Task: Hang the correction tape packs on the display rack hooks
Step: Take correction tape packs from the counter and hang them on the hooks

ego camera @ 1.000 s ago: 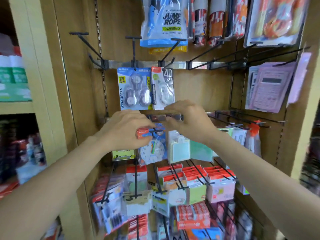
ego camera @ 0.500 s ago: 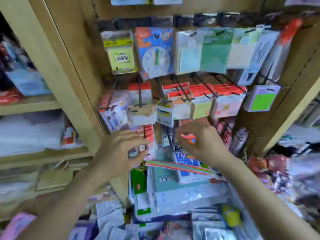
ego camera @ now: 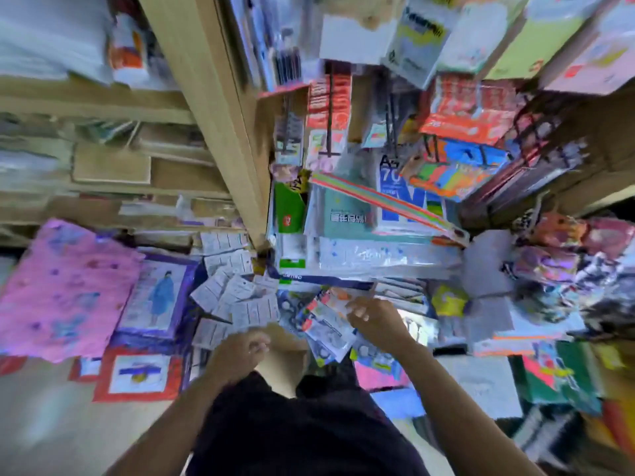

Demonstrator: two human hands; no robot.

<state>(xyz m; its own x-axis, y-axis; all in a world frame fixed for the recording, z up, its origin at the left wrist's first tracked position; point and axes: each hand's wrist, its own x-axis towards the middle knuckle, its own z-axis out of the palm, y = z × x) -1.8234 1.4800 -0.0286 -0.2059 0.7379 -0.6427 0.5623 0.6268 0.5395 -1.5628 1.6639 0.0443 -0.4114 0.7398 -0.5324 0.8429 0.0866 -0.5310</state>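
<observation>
Lower centre of frame: packs (ego camera: 328, 326) piled low, long axis running down-right. Right hand (ego camera: 376, 321) touches them, grasp unclear through blur. Left hand (ego camera: 240, 348) loosely curled, empty, farther off, I judge.

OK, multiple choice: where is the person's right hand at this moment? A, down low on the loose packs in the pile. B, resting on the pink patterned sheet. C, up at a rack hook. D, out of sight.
A: the right hand is low in the view, its fingers on the loose packs in the pile, well below the hanging goods and away from the pink sheet.
</observation>
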